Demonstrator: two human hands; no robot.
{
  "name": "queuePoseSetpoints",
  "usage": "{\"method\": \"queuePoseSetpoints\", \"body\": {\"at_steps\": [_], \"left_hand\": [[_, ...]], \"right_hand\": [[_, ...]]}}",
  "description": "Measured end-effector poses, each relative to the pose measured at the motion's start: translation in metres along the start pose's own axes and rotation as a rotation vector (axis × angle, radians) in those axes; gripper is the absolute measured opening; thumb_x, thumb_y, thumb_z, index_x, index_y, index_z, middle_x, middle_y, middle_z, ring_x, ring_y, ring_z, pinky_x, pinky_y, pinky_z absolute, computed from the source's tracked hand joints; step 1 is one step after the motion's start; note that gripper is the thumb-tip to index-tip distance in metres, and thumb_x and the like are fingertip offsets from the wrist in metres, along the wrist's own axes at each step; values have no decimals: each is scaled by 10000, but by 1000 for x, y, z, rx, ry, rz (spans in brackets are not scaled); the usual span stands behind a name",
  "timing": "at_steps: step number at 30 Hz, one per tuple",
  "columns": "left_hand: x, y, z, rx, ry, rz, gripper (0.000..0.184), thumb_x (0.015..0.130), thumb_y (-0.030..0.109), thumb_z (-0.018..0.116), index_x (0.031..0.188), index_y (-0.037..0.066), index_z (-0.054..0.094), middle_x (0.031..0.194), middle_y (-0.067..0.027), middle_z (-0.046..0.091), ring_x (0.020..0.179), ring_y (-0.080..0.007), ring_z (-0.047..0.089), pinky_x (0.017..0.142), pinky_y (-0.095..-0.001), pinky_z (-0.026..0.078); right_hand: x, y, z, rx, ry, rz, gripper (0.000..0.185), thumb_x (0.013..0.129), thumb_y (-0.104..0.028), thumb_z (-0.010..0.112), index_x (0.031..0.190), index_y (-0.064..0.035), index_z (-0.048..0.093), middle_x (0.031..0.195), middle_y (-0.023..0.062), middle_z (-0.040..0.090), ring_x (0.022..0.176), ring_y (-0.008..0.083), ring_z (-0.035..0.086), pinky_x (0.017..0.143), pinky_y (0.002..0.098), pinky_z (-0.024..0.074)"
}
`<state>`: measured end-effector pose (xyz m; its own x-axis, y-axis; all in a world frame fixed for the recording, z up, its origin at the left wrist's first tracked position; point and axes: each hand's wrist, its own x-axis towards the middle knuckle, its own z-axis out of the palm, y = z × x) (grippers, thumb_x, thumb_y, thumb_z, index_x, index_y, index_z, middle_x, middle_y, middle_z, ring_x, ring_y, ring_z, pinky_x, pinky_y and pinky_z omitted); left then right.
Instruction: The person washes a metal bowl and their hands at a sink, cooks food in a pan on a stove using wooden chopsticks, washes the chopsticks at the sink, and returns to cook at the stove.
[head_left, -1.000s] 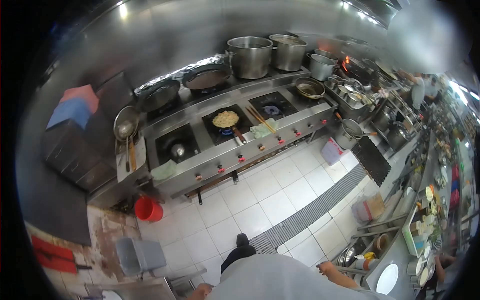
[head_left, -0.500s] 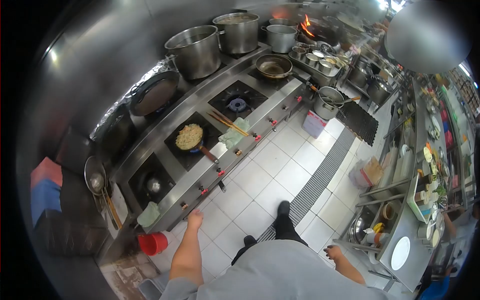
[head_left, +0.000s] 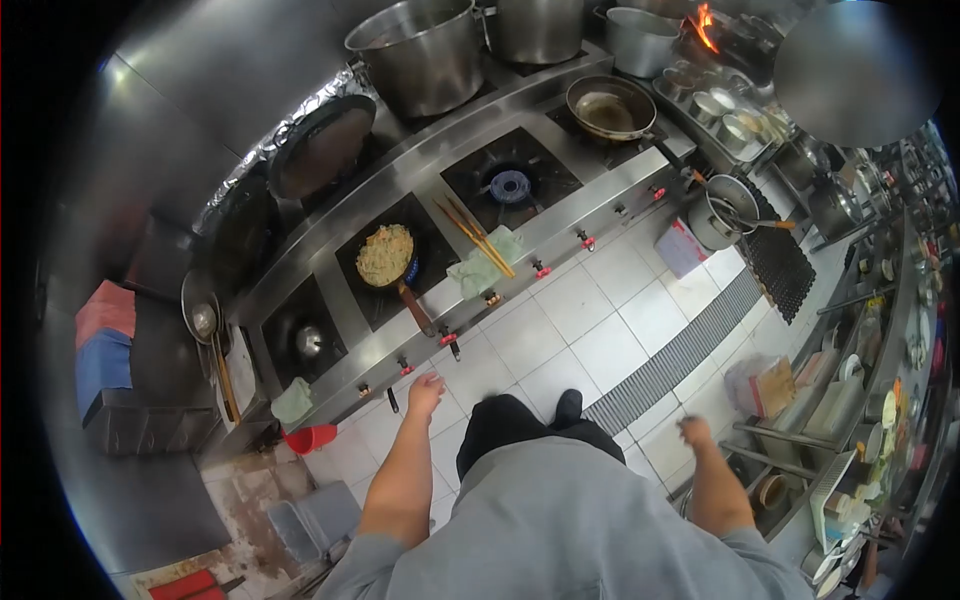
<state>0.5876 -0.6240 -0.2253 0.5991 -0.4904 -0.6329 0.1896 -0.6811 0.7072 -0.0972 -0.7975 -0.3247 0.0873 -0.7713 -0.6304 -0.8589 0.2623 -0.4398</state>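
My left hand (head_left: 427,394) hangs in front of the stove's front edge, below the red gas knobs, with loosely bent fingers and nothing in it. Its nearest pan is a frying pan of fried rice-like food (head_left: 385,256), whose wooden handle (head_left: 416,312) sticks out over the stove's edge. My right hand (head_left: 694,431) swings out to the right over the tiled floor. It is a little blurred, looks loosely open and holds nothing. Wooden chopsticks (head_left: 474,238) lie across a pale green cloth (head_left: 487,262) beside the pan.
The steel stove (head_left: 440,200) runs along the left, with large stockpots (head_left: 425,70) behind and an oily pan (head_left: 611,108) farther along. A handled pot (head_left: 722,215) stands by a black mat (head_left: 782,262). Shelving (head_left: 775,446) lines the right; a red bucket (head_left: 309,438) sits low left.
My view has shifted as I step along the stove, and one knee is now raised forward. My left hand is closer to the pan handle; my right hand has swung forward. The food pan stays put.
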Motion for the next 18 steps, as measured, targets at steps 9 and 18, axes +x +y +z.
{"method": "queuePoseSetpoints", "body": {"at_steps": [9, 18], "left_hand": [[95, 24, 37, -156, 38, -202, 719, 798, 332, 708, 1365, 56, 362, 1160, -100, 567, 1008, -256, 576, 802, -396, 477], [156, -2, 65, -242, 191, -320, 678, 799, 376, 705, 1321, 88, 381, 1176, -79, 576, 1172, -365, 471, 926, -490, 391]], "right_hand": [[-15, -194, -71, 250, 149, 10, 441, 815, -190, 634, 1180, 50, 570, 895, 156, 669, 813, 201, 631, 735, 304, 489], [-84, -71, 6, -53, -151, 333, 452, 800, -282, 640, 1137, 18, 612, 1085, 213, 643, 1030, 330, 613, 922, 368, 454]]}}
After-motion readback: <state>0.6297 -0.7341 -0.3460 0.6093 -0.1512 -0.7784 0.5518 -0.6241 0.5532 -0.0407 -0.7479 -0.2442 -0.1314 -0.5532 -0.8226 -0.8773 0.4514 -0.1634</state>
